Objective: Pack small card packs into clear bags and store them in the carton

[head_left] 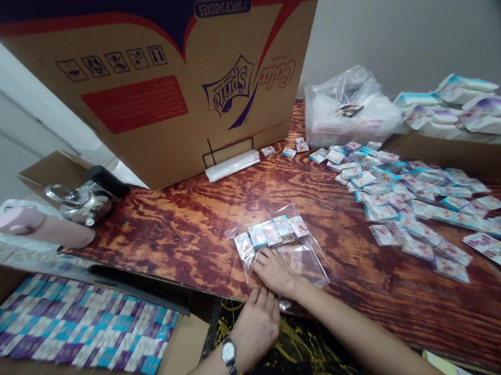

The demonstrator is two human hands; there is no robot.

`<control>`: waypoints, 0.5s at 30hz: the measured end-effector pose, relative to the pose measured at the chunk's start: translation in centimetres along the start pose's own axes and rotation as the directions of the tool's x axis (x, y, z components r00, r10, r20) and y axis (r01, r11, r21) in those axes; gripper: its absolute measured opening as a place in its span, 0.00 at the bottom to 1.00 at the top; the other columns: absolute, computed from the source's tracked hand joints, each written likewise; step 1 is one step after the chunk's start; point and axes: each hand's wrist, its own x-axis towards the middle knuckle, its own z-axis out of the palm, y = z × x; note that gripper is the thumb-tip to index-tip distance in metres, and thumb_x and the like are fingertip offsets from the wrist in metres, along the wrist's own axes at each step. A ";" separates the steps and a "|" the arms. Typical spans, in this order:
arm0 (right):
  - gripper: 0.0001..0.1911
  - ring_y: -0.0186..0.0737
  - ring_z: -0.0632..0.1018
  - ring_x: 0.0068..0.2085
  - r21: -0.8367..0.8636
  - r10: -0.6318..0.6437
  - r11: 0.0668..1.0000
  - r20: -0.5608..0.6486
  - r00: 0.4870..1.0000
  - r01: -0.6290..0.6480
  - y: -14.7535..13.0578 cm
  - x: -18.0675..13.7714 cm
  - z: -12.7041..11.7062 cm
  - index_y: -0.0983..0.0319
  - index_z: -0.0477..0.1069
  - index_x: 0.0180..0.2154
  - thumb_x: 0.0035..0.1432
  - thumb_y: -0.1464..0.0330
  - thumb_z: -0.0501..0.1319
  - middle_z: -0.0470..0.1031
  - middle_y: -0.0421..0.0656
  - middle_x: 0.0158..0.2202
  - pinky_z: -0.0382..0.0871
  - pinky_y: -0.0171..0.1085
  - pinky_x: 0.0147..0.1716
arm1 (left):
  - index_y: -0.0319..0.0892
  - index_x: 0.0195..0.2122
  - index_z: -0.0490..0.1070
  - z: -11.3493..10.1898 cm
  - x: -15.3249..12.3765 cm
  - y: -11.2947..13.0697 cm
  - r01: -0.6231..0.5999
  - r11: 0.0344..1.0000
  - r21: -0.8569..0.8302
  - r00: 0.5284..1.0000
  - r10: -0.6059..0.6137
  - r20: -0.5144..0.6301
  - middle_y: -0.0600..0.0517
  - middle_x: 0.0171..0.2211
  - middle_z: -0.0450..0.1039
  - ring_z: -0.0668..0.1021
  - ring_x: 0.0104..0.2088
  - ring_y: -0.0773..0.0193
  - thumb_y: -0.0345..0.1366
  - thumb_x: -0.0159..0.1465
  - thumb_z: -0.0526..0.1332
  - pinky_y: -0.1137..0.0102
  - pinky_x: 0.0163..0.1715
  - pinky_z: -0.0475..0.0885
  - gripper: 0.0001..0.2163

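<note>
Clear bag [302, 267], five packets [271, 233], under my flat right hand [277, 273].
Left hand [255, 326]: grip unclear; loose packets [408, 210] right, one carton [161, 102] behind.

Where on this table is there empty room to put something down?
Bare wood lies between the big cardboard box, the silver kettle and the clear bag under the right hand. Another strip runs along the near edge, below the loose packets. The right side is crowded with them.

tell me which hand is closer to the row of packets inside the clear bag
Right. The right hand rests on the clear bag just below the packets; the left hand sits lower, at the near edge of the table.
</note>
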 end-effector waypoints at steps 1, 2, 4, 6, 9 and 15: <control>0.15 0.43 0.67 0.45 -0.002 0.001 1.000 -0.013 1.000 -0.001 0.0 0.1 0.0 0.60 0.66 0.51 0.63 0.69 0.53 0.72 0.47 0.42 0.66 0.41 0.39 | 0.30 0.52 0.66 0.0 0.0 0.0 0.001 1.000 0.005 1.000 -0.001 -0.002 0.39 0.50 0.71 0.71 0.51 0.52 0.29 0.63 0.53 0.59 0.51 0.61 0.16; 0.14 0.43 0.67 0.45 0.004 -0.012 1.000 -0.028 1.000 0.012 0.1 0.0 0.1 0.60 0.66 0.51 0.63 0.69 0.54 0.72 0.47 0.43 0.66 0.40 0.40 | 0.31 0.52 0.66 -0.1 0.0 0.0 0.007 1.000 0.010 1.000 -0.007 -0.003 0.39 0.50 0.71 0.71 0.51 0.53 0.29 0.63 0.53 0.59 0.51 0.61 0.16; 0.15 0.41 0.68 0.46 0.022 -0.042 0.999 -0.062 0.997 0.043 0.2 -1.2 0.1 0.60 0.66 0.51 0.63 0.69 0.54 0.72 0.46 0.45 0.66 0.39 0.41 | 0.32 0.51 0.66 -0.3 0.1 0.0 0.027 0.999 0.020 1.000 -0.027 -0.009 0.40 0.50 0.71 0.71 0.51 0.53 0.29 0.63 0.53 0.59 0.50 0.61 0.16; 0.15 0.41 0.68 0.47 0.027 -0.044 0.999 -0.088 0.995 0.046 0.6 -3.0 0.3 0.59 0.66 0.52 0.63 0.70 0.54 0.72 0.46 0.47 0.66 0.39 0.43 | 0.32 0.52 0.66 -0.7 0.4 0.1 0.055 0.998 0.035 0.998 -0.055 -0.020 0.40 0.50 0.71 0.71 0.50 0.52 0.30 0.63 0.52 0.59 0.48 0.63 0.16; 0.16 0.43 0.68 0.50 -0.004 0.013 1.000 -0.135 0.991 -0.014 1.7 -5.0 0.9 0.60 0.66 0.52 0.62 0.71 0.54 0.71 0.46 0.48 0.65 0.42 0.47 | 0.31 0.55 0.63 -1.2 0.9 0.2 0.076 0.995 0.064 0.997 -0.074 -0.026 0.38 0.52 0.69 0.72 0.46 0.53 0.30 0.63 0.51 0.60 0.43 0.65 0.19; 0.18 0.45 0.68 0.49 0.006 0.202 0.979 -0.209 0.957 -0.205 4.0 -3.0 1.4 0.62 0.67 0.52 0.60 0.73 0.55 0.71 0.49 0.49 0.64 0.44 0.48 | 0.32 0.55 0.63 -1.3 1.0 0.0 0.034 0.996 0.083 0.999 -0.036 0.020 0.38 0.54 0.67 0.72 0.46 0.52 0.30 0.63 0.51 0.59 0.41 0.66 0.19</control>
